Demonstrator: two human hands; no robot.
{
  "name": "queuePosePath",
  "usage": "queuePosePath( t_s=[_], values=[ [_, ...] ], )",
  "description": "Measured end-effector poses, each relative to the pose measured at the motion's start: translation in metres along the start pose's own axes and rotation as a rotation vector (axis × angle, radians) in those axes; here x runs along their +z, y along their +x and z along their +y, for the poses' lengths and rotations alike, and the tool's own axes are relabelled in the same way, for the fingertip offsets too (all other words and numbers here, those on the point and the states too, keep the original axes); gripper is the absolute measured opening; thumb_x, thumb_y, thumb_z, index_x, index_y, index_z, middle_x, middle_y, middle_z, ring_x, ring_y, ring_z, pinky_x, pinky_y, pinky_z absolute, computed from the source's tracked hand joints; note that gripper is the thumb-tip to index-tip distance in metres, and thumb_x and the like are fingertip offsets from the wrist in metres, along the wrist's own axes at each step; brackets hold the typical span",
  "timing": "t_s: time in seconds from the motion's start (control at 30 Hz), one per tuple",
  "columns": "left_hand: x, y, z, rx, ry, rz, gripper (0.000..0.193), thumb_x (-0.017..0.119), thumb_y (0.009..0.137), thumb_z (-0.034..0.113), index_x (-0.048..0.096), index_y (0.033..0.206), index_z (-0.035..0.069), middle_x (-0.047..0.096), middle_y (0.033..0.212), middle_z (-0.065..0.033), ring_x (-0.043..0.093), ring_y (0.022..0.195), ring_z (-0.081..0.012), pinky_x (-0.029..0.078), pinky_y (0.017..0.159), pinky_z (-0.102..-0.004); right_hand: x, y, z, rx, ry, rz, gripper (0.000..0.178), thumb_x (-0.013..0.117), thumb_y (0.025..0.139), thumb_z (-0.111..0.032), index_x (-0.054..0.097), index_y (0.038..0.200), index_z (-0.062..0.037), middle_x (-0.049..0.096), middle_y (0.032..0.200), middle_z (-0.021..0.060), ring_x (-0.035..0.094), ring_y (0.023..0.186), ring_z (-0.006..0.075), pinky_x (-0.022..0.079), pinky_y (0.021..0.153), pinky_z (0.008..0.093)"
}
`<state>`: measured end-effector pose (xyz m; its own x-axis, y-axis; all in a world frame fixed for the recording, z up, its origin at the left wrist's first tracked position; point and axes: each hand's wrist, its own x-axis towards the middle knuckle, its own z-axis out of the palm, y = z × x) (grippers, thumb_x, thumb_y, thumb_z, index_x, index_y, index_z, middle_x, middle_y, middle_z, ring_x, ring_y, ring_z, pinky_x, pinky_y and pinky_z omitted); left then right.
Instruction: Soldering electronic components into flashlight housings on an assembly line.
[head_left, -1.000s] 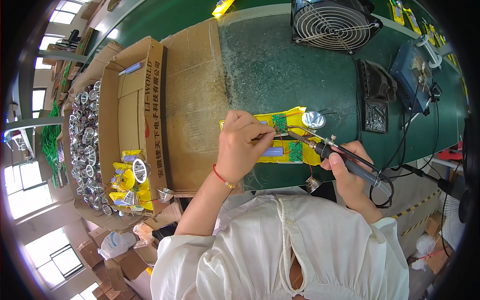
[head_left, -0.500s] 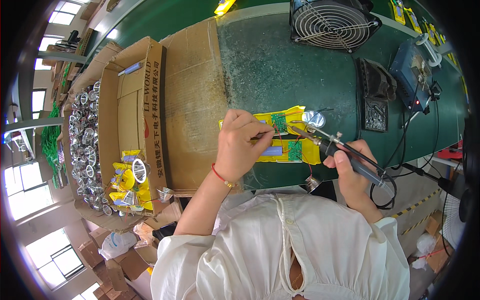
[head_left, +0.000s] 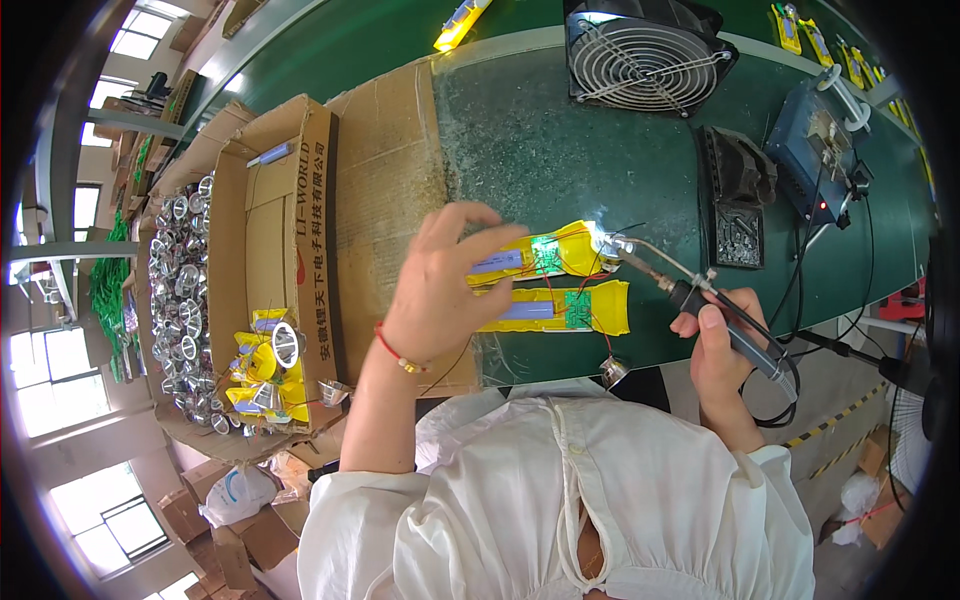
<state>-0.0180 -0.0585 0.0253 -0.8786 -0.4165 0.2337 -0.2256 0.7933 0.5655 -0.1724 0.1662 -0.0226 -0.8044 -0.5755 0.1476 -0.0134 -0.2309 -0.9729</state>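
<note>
My left hand (head_left: pixel 440 285) is at the left end of two yellow flashlight housings, its fingers and thumb spread apart with nothing visible between them. The far housing (head_left: pixel 575 262) carries a blue cylindrical battery (head_left: pixel 497 262), a green circuit board (head_left: pixel 545 254) and thin wires. At its right end a silver reflector lamp (head_left: pixel 606 241) shines brightly. Closer to me lies the second yellow housing (head_left: pixel 610 305), with its own battery (head_left: pixel 528 310) and board (head_left: pixel 577 309); a wire runs to an unlit reflector (head_left: pixel 614 372). My right hand (head_left: pixel 718 350) grips a soldering iron (head_left: pixel 735 335), its tip beside the lit lamp.
A cardboard box (head_left: pixel 318 250) with yellow housings stands left, beside many silver reflectors (head_left: pixel 180 310). A black fan (head_left: pixel 645 60) sits at the back. To the right are a black tray (head_left: pixel 738 235) and a blue soldering station (head_left: pixel 808 150) with cables.
The lamp of the far housing has lit up. My left hand has drawn back leftward from the boards, its fingers opening. The soldering iron has moved right, off the boards.
</note>
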Motion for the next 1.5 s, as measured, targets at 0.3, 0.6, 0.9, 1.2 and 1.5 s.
queuePosePath(
  t_s=[0.3,0.6,0.9,1.2,1.5],
  values=[
    [-0.059,0.071,-0.052,-0.337,0.291,-0.325,0.040,0.070,0.057,0.014,0.065,0.096,0.009,0.063,0.090,-0.0150,0.059,0.087,-0.0314,0.047,0.079,-0.0384,-0.008,0.018,0.005,-0.068,0.034,0.129,0.019,0.059,0.082,-0.012,0.046,0.087,0.0011,0.053,0.064,0.0103,0.052,0.052,0.0145,0.049,0.053,0.0294],
    [-0.068,0.178,-0.232,-0.583,0.381,0.484,0.046,0.062,0.075,0.036,0.058,0.111,0.007,0.063,0.097,-0.0157,0.060,0.090,-0.0307,0.048,0.078,-0.0377,-0.015,0.019,0.010,-0.013,0.010,0.160,0.023,0.062,0.081,-0.016,0.046,0.086,0.0005,0.053,0.065,0.0099,0.052,0.050,0.0140,0.049,0.051,0.0284],
    [-0.050,0.173,-0.203,-0.509,0.284,0.483,0.060,0.058,0.079,0.035,0.040,0.128,0.005,0.047,0.122,-0.0223,0.049,0.110,-0.0321,0.040,0.091,-0.0385,-0.012,0.014,0.008,-0.018,0.010,0.177,0.027,0.062,0.081,-0.019,0.045,0.085,0.0003,0.052,0.063,0.0097,0.052,0.051,0.0143,0.049,0.052,0.0289],
    [-0.045,0.038,0.009,-0.155,-0.019,-0.224,0.013,0.063,0.077,0.007,0.066,0.088,0.001,0.064,0.078,-0.0069,0.057,0.069,-0.0121,0.046,0.063,-0.0240,-0.021,-0.010,0.006,-0.026,0.024,0.087,0.021,0.059,0.081,-0.014,0.046,0.088,0.0008,0.054,0.070,0.0115,0.052,0.052,0.0152,0.050,0.055,0.0311],
    [0.044,-0.032,0.028,-0.114,-0.010,0.098,0.012,0.061,0.079,0.008,0.067,0.087,0.002,0.061,0.083,-0.0110,0.058,0.074,-0.0224,0.046,0.064,-0.0287,-0.013,-0.041,-0.007,0.050,-0.060,-0.100,0.018,0.057,0.083,-0.010,0.046,0.089,0.0019,0.057,0.075,0.0118,0.059,0.062,0.0140,0.050,0.057,0.0261]
  ],
)
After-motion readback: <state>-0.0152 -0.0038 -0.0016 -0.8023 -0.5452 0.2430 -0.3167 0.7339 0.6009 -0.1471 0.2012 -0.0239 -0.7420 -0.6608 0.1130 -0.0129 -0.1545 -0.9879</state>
